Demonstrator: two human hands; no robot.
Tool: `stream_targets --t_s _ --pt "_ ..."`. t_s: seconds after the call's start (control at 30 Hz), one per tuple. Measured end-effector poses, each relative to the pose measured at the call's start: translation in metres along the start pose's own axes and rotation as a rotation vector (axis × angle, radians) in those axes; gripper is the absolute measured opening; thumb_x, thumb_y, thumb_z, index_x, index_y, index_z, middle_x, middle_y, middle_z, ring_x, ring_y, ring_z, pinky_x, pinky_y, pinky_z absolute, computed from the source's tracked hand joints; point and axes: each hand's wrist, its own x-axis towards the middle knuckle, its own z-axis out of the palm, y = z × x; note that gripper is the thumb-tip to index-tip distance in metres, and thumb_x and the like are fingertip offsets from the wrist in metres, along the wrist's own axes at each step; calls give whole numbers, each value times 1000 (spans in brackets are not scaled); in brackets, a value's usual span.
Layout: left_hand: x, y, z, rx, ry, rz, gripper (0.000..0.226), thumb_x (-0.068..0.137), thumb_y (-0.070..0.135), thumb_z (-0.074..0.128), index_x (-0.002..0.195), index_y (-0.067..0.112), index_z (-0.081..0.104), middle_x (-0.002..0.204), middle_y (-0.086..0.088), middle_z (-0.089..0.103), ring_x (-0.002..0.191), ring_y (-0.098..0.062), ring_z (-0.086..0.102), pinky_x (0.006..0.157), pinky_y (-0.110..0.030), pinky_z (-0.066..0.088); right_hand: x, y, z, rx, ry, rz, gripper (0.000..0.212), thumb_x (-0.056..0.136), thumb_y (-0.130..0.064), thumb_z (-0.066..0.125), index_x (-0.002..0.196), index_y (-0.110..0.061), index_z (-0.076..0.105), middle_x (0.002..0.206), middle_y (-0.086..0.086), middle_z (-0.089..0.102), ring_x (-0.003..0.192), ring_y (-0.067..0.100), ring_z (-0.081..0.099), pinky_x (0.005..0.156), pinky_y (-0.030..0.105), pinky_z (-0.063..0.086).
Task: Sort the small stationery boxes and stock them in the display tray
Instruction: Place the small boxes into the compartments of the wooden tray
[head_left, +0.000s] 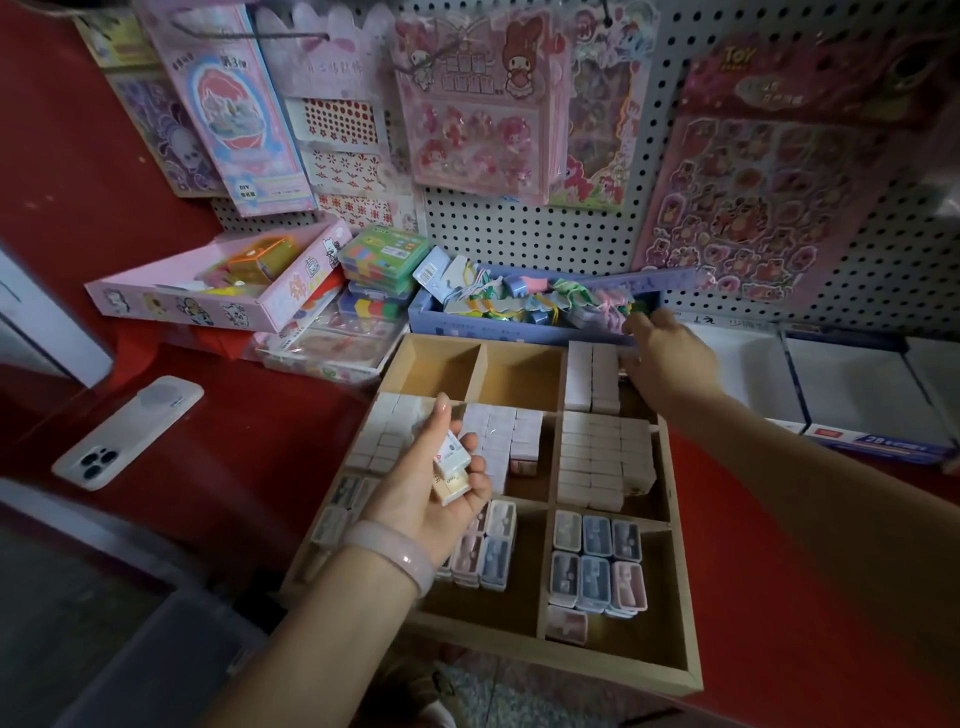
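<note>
Left grip (434, 480): two small boxes (452, 467) are held, palm up, above the display tray (550, 657).
Right grip (667, 358): blurred at the tray's far edge; its state cannot be told.

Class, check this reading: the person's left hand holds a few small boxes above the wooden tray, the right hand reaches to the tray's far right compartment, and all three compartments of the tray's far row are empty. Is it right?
Not quite. In the head view, the far row of the wooden tray has two empty compartments; the right one holds white boxes. The left hand does hold small boxes, and the right hand reaches there.
</note>
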Motion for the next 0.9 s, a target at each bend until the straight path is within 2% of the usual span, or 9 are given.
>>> stream_targets --t_s 0.1,0.17,0.2,0.3,0.37,0.5,0.63,0.77,0.9 --pt "0 -2 -1 -7 -15 -15 36 64 35 68 87 11 55 72 -5 54 51 -11 50 42 -19 45 -17 -21 -16 268 57 -144 16 94 -16 50 105 -9 59 104 9 57 87 25 58 71 32 50" --pt "-1 -5 1 -6 -31 -20 35 63 35 68 86 12 55 72 -5 54 50 -11 50 43 -19 45 -38 -45 -34 516 -81 -325 17 95 -21 52 99 -11 65 90 -2 60 77 9 58 67 11 44" --pt "-3 -7 4 -11 -43 -21 35 64 36 67 87 12 56 71 -5 55 50 -10 50 44 -17 44 -50 -59 -43 600 -167 -432 19 94 -22 54 99 -9 66 89 -5 60 73 2 55 67 7 42" --pt "-8 -12 9 -23 -92 -2 40 73 44 60 96 12 58 74 -2 58 61 -7 52 45 -14 40 -72 -84 -52 664 -316 -650 28 90 -24 61 104 0 66 96 4 66 80 9 57 71 15 45" --pt "-9 -14 9 -19 -80 14 43 81 52 52 101 13 57 79 -4 59 66 -9 52 44 -15 41 -74 -89 -53 697 -388 -646 34 89 -26 62 113 -3 64 101 10 66 87 15 59 73 25 47" --pt "-10 -15 5 -57 -42 17 43 92 52 39 107 14 53 79 -6 57 66 -12 48 40 -16 41 -78 -91 -54 808 -479 -556 30 88 -24 64 110 -4 65 103 12 65 90 18 59 76 27 47" --pt "-9 -14 -2 -62 3 33 52 96 52 33 116 10 56 103 -13 63 82 -16 58 48 -18 48 -93 -104 -49 1011 -484 -371 27 83 -15 69 105 -5 57 99 9 63 93 19 62 79 33 53" --pt "-14 -2 -8 -56 196 58 44 96 50 37 84 10 52 74 -7 54 62 -11 47 38 -11 41 -91 -112 -46 1188 -332 -255 12 91 -7 56 91 -16 49 93 8 61 86 18 60 75 30 51" --pt "-21 23 -28 -53 287 93 43 93 50 44 79 10 47 72 -7 48 60 -10 44 35 -10 39 -76 -106 -43 1203 -329 -100 11 95 -14 51 89 -22 45 83 5 62 75 22 63 70 37 55"
